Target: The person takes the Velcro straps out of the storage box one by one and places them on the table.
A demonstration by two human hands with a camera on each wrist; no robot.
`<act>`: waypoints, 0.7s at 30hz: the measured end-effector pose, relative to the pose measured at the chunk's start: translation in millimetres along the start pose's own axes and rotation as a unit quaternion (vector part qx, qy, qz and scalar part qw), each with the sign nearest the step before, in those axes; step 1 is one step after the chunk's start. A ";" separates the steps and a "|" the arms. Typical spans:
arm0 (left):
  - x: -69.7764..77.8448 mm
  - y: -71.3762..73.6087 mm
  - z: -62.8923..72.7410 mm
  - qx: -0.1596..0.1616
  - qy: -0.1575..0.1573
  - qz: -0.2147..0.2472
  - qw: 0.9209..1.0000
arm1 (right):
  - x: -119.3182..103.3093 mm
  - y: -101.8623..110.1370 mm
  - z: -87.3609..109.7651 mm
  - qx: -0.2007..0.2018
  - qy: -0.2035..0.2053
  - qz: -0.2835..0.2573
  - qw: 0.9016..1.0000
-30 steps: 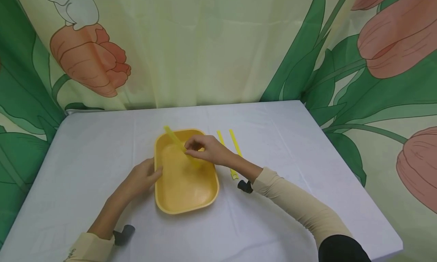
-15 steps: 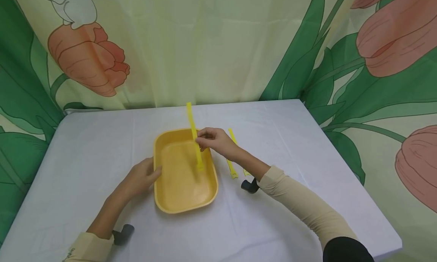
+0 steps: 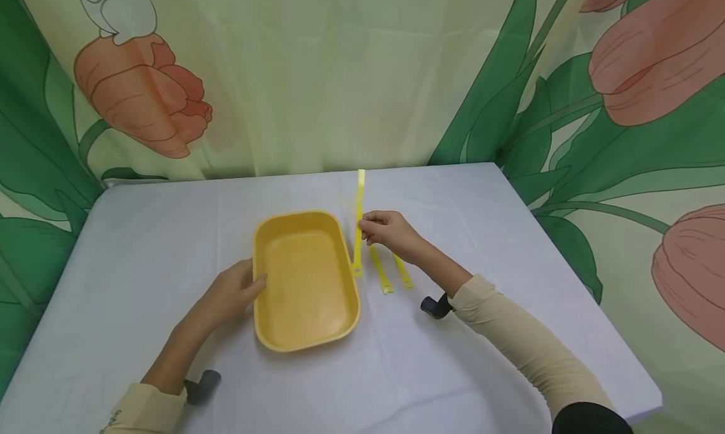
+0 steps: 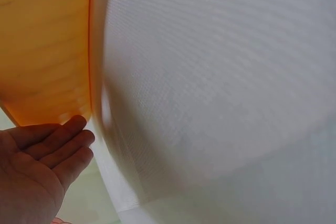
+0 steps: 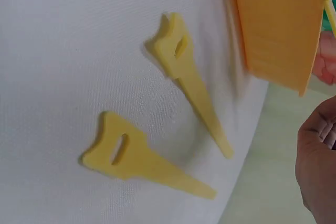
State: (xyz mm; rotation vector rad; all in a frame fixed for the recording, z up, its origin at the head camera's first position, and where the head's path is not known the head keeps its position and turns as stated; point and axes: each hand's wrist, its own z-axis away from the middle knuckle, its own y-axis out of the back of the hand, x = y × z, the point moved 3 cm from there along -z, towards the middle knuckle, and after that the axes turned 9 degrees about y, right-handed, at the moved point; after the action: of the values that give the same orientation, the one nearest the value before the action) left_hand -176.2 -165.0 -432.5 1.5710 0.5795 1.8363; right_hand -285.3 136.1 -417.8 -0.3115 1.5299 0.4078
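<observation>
A yellow rectangular tray (image 3: 306, 277) sits left of the middle of the table. My left hand (image 3: 229, 294) holds its left side, thumb over the rim; the left wrist view shows the other fingers almost straight against the outside wall. Between its thumb and fingertips my right hand (image 3: 394, 234) pinches a yellow toy saw (image 3: 359, 198), upright just beyond the tray's right rim. In the right wrist view, two more toy saws lie on the cloth: one nearer the tray (image 5: 198, 95), the other farther off (image 5: 149, 162). The right hand partly covers these in the head view.
A white cloth (image 3: 481, 371) covers the table. Behind it hangs a curtain (image 3: 340, 75) printed with tulips and leaves. A small black camera is strapped at the left wrist (image 3: 204, 387), and another at the right wrist (image 3: 436, 307).
My right hand has carried the toy saw rightward from over the tray to just past its right rim, turning it upright. My left hand keeps its hold on the tray.
</observation>
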 end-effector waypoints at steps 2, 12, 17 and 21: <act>0.5 0.2 0.2 -0.002 -0.001 0.004 1.000 | 0.6 5.5 0.3 0.013 -0.010 -0.030 0.999; -0.4 -2.1 -1.1 -0.005 0.000 0.011 1.000 | 9.6 39.4 9.0 0.047 -0.074 -0.066 0.994; -2.5 -3.6 -1.9 -0.019 0.009 0.014 1.000 | 19.5 63.5 18.1 0.048 -0.098 -0.027 0.994; -2.6 -3.2 -2.3 -0.022 0.015 0.015 1.000 | 29.5 85.5 20.9 0.050 -0.113 0.033 0.992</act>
State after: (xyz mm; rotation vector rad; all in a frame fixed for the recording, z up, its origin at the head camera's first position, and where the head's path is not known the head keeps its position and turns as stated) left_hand -177.7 -164.5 -437.0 1.5331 0.5287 1.8859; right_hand -304.6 223.6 -441.9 -0.1320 1.3350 0.4023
